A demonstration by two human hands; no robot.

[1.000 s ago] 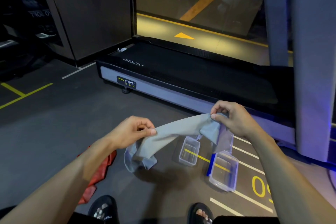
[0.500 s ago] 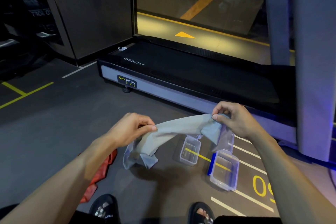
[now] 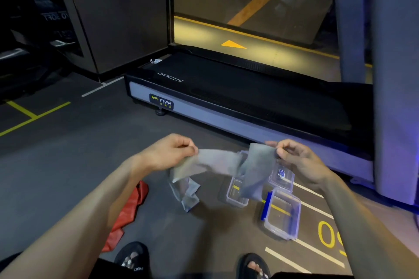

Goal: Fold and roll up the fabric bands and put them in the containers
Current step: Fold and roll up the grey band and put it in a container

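Above a dark gym floor (image 3: 68, 165), head view: one grey fabric band (image 3: 217, 161), thin and limp, held in the air between both hands. Its middle span runs roughly level from hand to hand; one end hangs crumpled below the left hand, the other drops as a flat flap below the right, in front of the containers.

Left hand (image 3: 167, 154): fingers curled, pinching the band's upper edge between thumb and fingers.

Right hand (image 3: 297, 161): thumb and fingertips pinching the band's far corner, the remaining fingers loosely bent.

Second band, red (image 3: 129, 213): lying bunched on the floor under the left forearm, partly hidden.

Small clear container (image 3: 235, 195): on the floor, open, nothing visible inside; partly covered by the hanging flap.

Large clear container (image 3: 283, 217): on the floor just right of the small one, blue clip on its left edge, nothing inside.

Clear lid (image 3: 282, 175): blue label, lying behind the large container.

Treadmill (image 3: 226, 102): beyond the hands, "BODY STRONG" badge on its end.

Two sandalled feet (image 3: 133, 260) at the lower edge.
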